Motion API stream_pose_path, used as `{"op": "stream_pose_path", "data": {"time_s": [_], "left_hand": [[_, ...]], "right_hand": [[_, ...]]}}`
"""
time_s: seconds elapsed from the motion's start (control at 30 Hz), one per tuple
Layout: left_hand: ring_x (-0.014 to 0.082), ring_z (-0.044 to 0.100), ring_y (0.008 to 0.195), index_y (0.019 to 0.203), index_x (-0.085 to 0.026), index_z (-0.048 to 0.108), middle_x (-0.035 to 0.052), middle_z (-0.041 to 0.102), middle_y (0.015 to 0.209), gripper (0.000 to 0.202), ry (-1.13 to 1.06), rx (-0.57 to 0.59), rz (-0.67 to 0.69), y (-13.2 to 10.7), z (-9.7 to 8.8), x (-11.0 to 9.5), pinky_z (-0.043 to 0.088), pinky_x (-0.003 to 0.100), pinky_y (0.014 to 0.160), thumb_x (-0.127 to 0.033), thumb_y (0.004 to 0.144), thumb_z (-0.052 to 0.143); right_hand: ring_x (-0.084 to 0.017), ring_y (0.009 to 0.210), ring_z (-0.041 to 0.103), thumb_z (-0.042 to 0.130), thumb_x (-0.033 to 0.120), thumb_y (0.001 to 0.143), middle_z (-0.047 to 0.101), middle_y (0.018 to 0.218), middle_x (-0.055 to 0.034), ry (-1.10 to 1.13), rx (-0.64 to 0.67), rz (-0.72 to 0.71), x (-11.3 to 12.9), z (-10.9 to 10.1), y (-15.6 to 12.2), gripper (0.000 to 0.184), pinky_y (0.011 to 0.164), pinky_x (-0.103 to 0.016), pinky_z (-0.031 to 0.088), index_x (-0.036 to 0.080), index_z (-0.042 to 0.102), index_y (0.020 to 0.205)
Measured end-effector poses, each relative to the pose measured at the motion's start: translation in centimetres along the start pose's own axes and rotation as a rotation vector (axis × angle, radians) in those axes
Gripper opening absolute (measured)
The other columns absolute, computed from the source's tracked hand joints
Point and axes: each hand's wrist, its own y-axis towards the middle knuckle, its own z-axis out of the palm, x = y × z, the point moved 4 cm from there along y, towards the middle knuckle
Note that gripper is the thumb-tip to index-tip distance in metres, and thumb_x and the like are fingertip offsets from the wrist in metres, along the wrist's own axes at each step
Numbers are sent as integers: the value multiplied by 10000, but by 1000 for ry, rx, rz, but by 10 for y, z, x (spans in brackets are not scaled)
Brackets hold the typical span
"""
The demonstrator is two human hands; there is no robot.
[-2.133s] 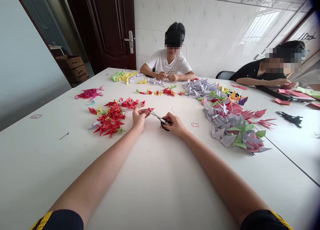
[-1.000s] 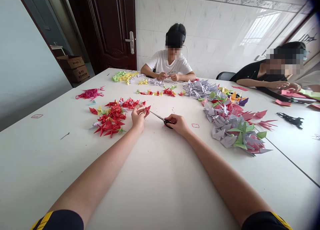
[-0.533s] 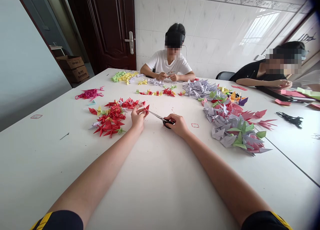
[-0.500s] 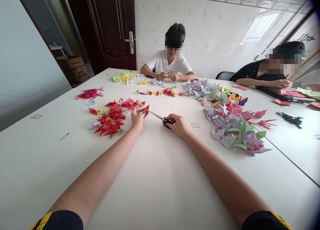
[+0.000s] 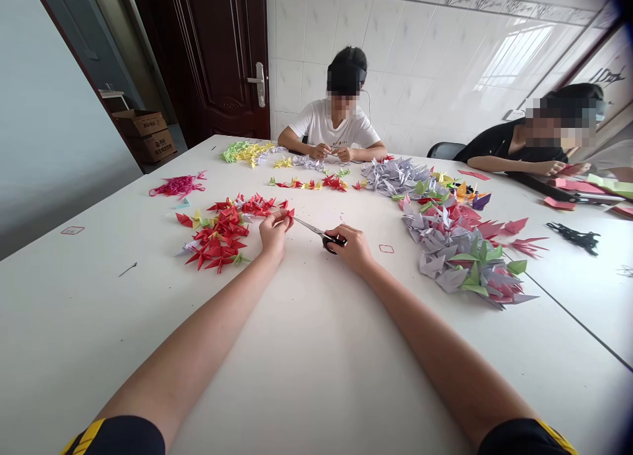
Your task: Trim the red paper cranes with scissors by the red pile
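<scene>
Between the fingertips of my left hand (image 5: 274, 231) is a small red folded-paper crane (image 5: 291, 213), partly covered by the fingers. My right hand (image 5: 352, 245) is closed round the black handles of a pair of scissors (image 5: 312, 229). The scissors point left, their tips right beside the red crane; whether they touch it I cannot tell. Just left of my left hand lies a pile of mostly red paper cranes (image 5: 225, 227), mixed with some yellow, green and pale ones. Tiny red scraps dot the table behind the scissors.
A large heap of lilac, pink and green cranes (image 5: 459, 244) lies to the right on the white table (image 5: 316, 349). Pink cord (image 5: 178, 186) sits at the left, black cord (image 5: 573, 236) at the far right. Two people sit across, with a row of small cranes (image 5: 316, 183) between.
The red crane has shifted slightly in my left fingers, and less of it shows. My right hand and the scissors have barely moved. The person at the right now holds red paper.
</scene>
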Motion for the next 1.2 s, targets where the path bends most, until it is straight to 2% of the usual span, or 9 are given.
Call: {"op": "stream_pose_path", "data": {"time_s": [0.37, 0.63, 1.0, 1.2], "left_hand": [[156, 656, 853, 835, -128, 696, 73, 694, 881, 210, -20, -9, -11, 3, -1, 5, 529, 387, 920, -175, 643, 767], [158, 659, 839, 817, -118, 704, 81, 700, 881, 190, -29, -19, -18, 3, 0, 5, 530, 397, 922, -161, 637, 748], [168, 659, 842, 837, -119, 708, 72, 682, 827, 180, -13, -22, -21, 0, 1, 2, 532, 410, 924, -130, 659, 731], [157, 657, 829, 833, -109, 706, 83, 684, 860, 169, -34, -22, -22, 1, 1, 3, 533, 409, 926, -121, 666, 726]], "right_hand": [[-222, 888, 667, 585, 189, 813, 703, 1003, -68, -216, -15, -133, 0, 2, -4, 199, 749, -319, 501, 234, 690, 975], [-195, 848, 671, 565, 186, 865, 709, 999, -64, -368, -33, -245, 1, 5, -6, 207, 686, -277, 493, 223, 686, 1029], [-182, 773, 651, 542, 198, 887, 698, 949, -66, -465, -46, -276, 4, 5, -7, 218, 640, -269, 463, 210, 686, 1050], [-177, 739, 639, 529, 201, 893, 689, 920, -65, -476, -51, -298, 4, 6, -7, 218, 623, -273, 450, 213, 683, 1048]]}}
